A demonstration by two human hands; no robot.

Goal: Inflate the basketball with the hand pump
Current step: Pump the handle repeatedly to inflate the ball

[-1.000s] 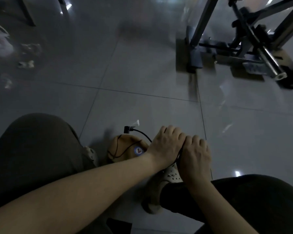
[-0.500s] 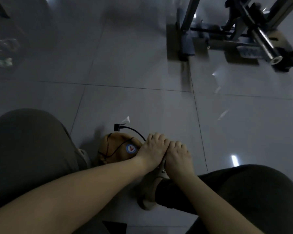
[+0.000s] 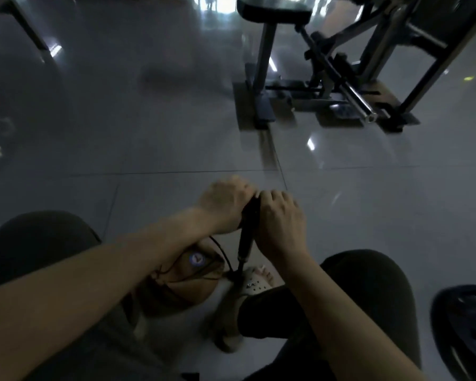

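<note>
Head view, starting at my left: the tan, dark-seamed basketball (image 3: 182, 281) lies on the glossy grey tiled floor (image 3: 162, 138) between my legs, partly under my left forearm, with its round blue-and-white logo facing up. A thin black hose (image 3: 221, 251) curves over the ball's right side down to the foot of the slim black hand pump (image 3: 247, 240). My left hand (image 3: 226, 204) is curled tight over the left side of the pump's handle, and my right hand (image 3: 282, 224) is wrapped over the right side, our fingertips almost meeting on top; the handle itself is mostly hidden under them. The pump's long axis runs from my hands down and slightly left to its base beside my pale perforated clog (image 3: 254, 283); whether the clog pins the base I cannot tell. Beyond stands a dark steel gym machine (image 3: 341, 86), and a dark weight plate (image 3: 465, 328) sits at my far right.
</note>
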